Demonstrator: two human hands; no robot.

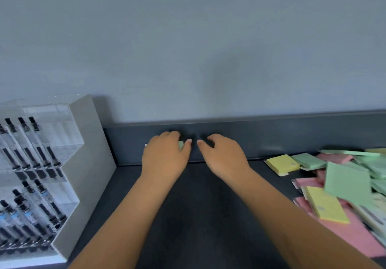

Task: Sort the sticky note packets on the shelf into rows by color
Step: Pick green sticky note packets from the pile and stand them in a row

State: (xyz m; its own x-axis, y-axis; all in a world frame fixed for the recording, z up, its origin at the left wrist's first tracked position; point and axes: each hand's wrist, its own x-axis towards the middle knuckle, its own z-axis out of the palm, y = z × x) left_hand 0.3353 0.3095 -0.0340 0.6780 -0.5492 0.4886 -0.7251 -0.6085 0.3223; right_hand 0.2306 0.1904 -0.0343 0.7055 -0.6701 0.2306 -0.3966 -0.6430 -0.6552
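Note:
My left hand (165, 154) is at the back of the dark shelf (200, 206), fingers curled over a green sticky note packet (181, 144); only a small green corner shows past the thumb. Just to its right, my right hand (223, 154) has its fingers curled down against the shelf's back lip and appears to hold nothing. A loose heap of packets lies on the right: a yellow packet (282, 164), a green packet (308, 160), pink packets (355, 229) and a large green one (347, 184) on top.
A stepped clear display case (43, 164) of black-capped pens stands at the left, its grey side wall (83, 164) bordering the shelf. A raised dark back lip (271, 139) runs along a pale blue-grey wall (188, 49).

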